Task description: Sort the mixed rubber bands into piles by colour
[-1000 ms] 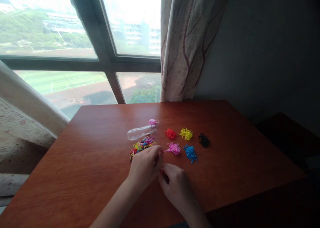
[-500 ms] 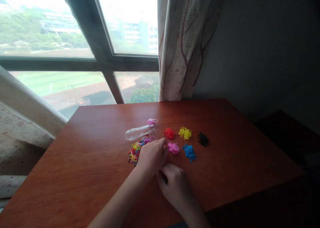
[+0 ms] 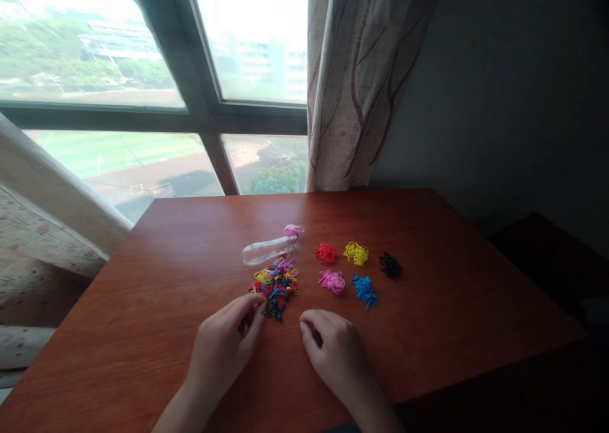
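A mixed pile of small coloured rubber bands [image 3: 276,287] lies on the wooden table. At its near left edge is my left hand [image 3: 226,335], thumb and forefinger drawn close together in a pinch; whether a band sits between the tips is too small to tell. My right hand [image 3: 333,350] rests to the right of the pile, fingers curled and thumb against the forefinger, with anything inside hidden. Beyond it lie sorted heaps: pink bands [image 3: 332,281], blue bands [image 3: 365,291], red bands [image 3: 325,253], yellow bands [image 3: 356,253] and black bands [image 3: 390,265].
Behind the mixed pile a clear plastic bottle [image 3: 269,250] lies on its side, with a pink cap [image 3: 291,231] by its mouth. The wooden table [image 3: 451,306] meets a window and a curtain [image 3: 356,84] at the back.
My left hand has moved from above the pink heap back left to the mixed pile, uncovering it. My right hand stays nearly in place. The view has shifted slightly.
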Demonstrator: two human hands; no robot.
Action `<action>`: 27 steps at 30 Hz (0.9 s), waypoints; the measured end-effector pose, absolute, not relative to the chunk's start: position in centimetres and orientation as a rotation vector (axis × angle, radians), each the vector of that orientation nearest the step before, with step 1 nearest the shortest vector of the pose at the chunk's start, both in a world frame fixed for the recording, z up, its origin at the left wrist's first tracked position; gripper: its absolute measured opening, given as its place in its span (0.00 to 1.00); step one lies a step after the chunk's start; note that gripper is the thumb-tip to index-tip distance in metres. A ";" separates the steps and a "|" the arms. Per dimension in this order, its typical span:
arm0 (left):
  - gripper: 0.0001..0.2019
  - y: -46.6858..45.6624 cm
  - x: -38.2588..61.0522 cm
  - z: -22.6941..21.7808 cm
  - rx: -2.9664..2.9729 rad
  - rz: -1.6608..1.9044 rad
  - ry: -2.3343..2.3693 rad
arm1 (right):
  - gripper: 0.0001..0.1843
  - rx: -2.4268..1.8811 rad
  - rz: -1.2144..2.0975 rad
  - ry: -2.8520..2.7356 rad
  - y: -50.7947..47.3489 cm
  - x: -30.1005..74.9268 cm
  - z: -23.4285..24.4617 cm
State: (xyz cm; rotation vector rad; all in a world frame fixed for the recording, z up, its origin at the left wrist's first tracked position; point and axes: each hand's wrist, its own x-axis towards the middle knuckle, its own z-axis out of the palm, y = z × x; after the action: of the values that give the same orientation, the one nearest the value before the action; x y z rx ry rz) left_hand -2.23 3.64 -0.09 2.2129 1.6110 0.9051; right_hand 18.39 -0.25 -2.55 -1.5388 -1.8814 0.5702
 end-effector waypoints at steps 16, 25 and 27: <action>0.09 2.8 -2.6 -1.3 2.326 0.758 1.555 | 0.06 -1.636 0.435 -1.970 0.7 17.2 -2.1; 0.09 2.8 -2.4 -1.3 2.357 0.683 1.546 | 0.07 -1.615 0.455 -1.979 1.3 16.2 -2.2; 0.09 2.8 -2.4 -1.2 2.360 0.677 1.537 | 0.09 -1.621 0.462 -1.973 1.5 16.1 -2.2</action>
State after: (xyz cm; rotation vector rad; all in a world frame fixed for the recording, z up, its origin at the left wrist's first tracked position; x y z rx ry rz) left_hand -2.44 2.84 -1.23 2.3598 1.5371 0.6772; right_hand 16.06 1.53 -2.21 -1.6213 -1.9734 0.4616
